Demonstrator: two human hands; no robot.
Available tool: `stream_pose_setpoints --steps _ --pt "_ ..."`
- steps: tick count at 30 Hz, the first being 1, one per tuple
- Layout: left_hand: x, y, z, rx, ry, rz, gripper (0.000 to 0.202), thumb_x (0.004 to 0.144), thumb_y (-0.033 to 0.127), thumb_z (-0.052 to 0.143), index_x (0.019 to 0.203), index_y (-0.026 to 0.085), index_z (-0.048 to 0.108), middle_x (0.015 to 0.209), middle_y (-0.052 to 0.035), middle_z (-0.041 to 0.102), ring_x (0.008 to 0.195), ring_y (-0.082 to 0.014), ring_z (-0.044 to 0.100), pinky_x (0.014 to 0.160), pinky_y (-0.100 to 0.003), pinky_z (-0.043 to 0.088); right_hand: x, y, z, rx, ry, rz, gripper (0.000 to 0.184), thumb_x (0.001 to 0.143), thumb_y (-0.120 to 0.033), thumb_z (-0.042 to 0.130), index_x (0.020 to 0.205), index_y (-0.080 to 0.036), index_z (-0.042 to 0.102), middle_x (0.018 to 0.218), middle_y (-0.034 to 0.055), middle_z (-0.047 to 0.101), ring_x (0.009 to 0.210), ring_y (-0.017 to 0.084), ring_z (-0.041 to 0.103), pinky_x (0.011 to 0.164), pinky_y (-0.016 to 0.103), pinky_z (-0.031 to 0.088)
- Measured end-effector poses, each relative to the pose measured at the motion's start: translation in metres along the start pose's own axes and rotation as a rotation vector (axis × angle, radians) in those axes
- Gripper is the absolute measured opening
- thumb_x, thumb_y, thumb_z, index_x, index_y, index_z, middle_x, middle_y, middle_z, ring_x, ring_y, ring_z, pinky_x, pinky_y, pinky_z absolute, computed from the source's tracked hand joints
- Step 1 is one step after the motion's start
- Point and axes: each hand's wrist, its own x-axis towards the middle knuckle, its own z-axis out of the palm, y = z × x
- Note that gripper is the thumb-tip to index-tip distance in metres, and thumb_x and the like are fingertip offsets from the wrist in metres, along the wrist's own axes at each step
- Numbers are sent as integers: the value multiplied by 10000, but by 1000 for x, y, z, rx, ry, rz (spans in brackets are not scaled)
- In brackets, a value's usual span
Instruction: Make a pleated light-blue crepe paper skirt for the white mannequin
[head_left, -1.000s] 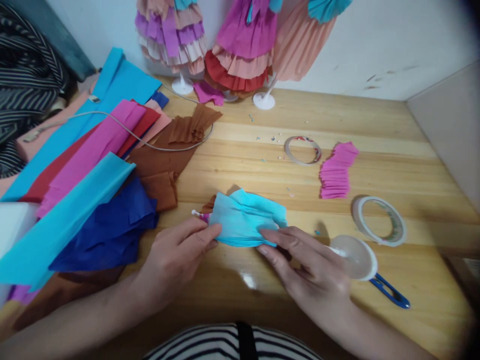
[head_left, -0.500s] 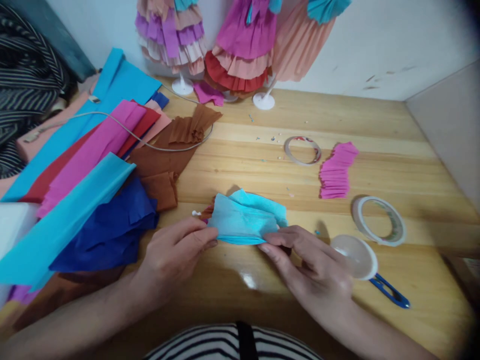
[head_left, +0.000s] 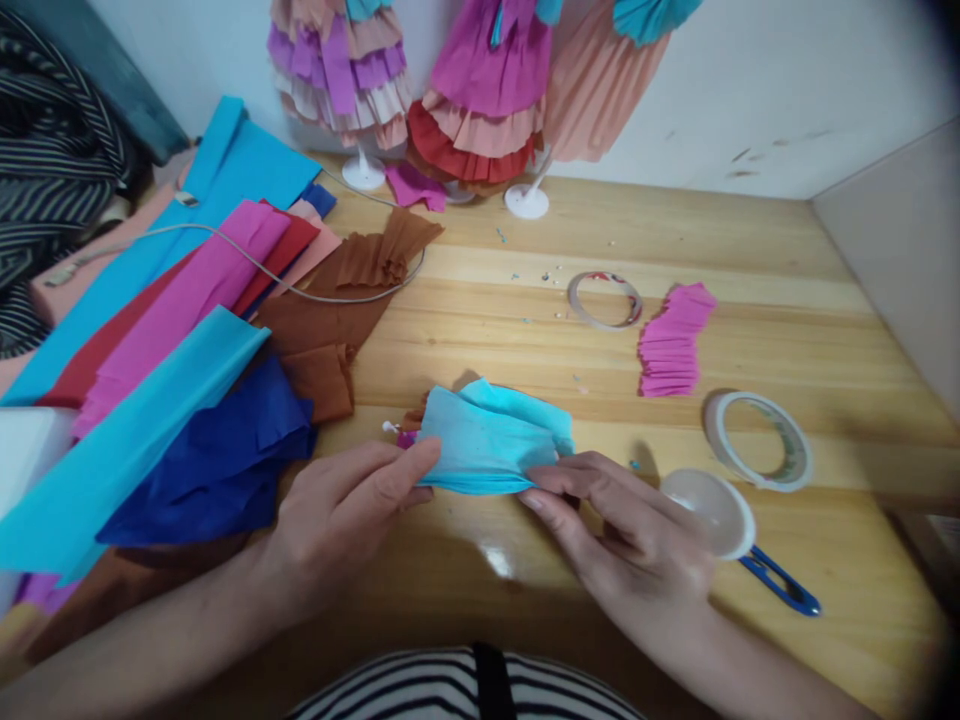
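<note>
A light blue piece of crepe paper (head_left: pixel 487 440) is stretched between my two hands, low over the wooden table. Its near edge is gathered into folds. My left hand (head_left: pixel 352 510) pinches the left end, thumb on top. At the right end, my right hand (head_left: pixel 615 520) grips the folded edge between thumb and fingers. Behind the paper, partly hidden, lie a bit of brown and purple material and a small white tip (head_left: pixel 391 427); what they belong to I cannot make out.
Stacked crepe paper (head_left: pixel 135 430) and a grey cable (head_left: pixel 322 297) lie left. Paper-dressed figures on white stands (head_left: pixel 527 201) line the back. To the right are tape rolls (head_left: pixel 799 450), a gathered pink strip (head_left: pixel 671 345), a white cup (head_left: pixel 712 512) and blue thread snips (head_left: pixel 784 582).
My left thumb has shifted slightly up and inward over the paper's left end. The near edge now looks more gathered. My right hand has barely moved.
</note>
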Motion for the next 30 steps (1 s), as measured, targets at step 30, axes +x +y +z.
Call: stream_pose_setpoints --steps 30 --pt "7 9 1 -708 -139 -726 145 719 148 662 610 155 566 587 10 623 534 -99 582 491 -169 472 1 -7 -2 388 -57 359 140 807 -174 664 694 -194 583 521 -36 564 426 89 510 392 188 427"
